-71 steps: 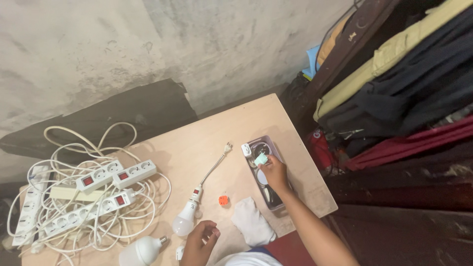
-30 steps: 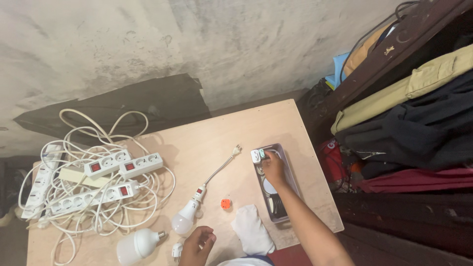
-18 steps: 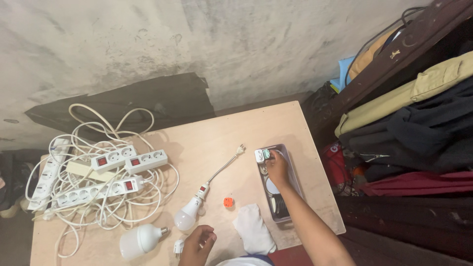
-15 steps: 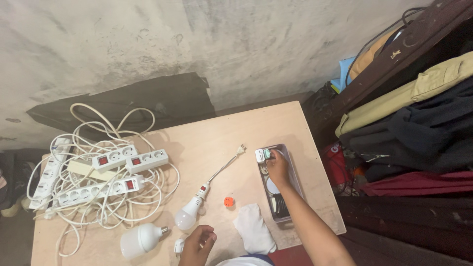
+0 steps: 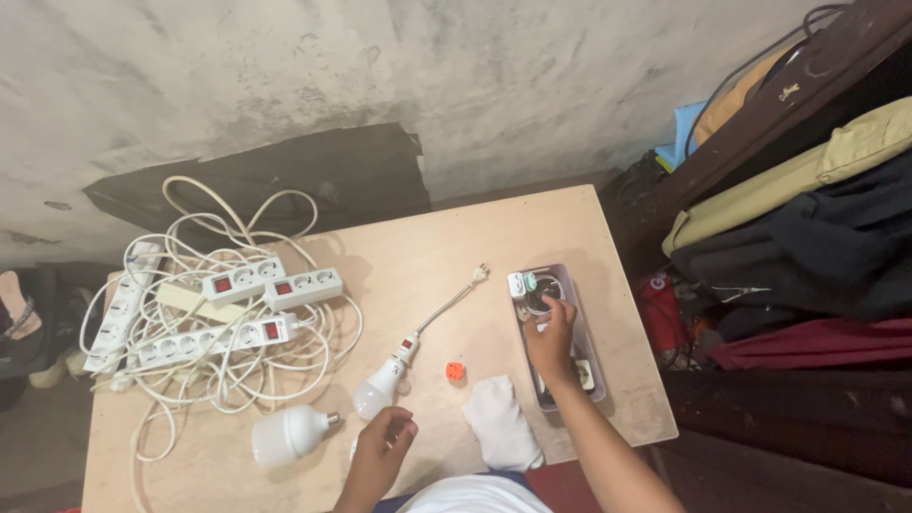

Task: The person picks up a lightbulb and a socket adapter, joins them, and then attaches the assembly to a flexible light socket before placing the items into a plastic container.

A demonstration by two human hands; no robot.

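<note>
My right hand (image 5: 551,340) reaches into a narrow grey tray (image 5: 581,318) at the table's right side, fingers over small electrical parts in it; whether it grips one cannot be told. My left hand (image 5: 383,445) rests near the table's front edge, fingers curled and empty, just below a white bulb on a corded lamp holder (image 5: 380,389). A small orange part (image 5: 455,370) lies between the two hands. A white cloth (image 5: 501,420) lies beside my right forearm.
Several white power strips (image 5: 242,280) lie in a tangle of white cable (image 5: 190,351) on the left of the wooden table (image 5: 427,247). A loose white bulb (image 5: 285,434) lies at the front left. Folded clothes (image 5: 817,218) are stacked to the right.
The view has shifted slightly. My right hand has stayed in the tray, moving a little among the parts. My left hand has stayed by the front edge.
</note>
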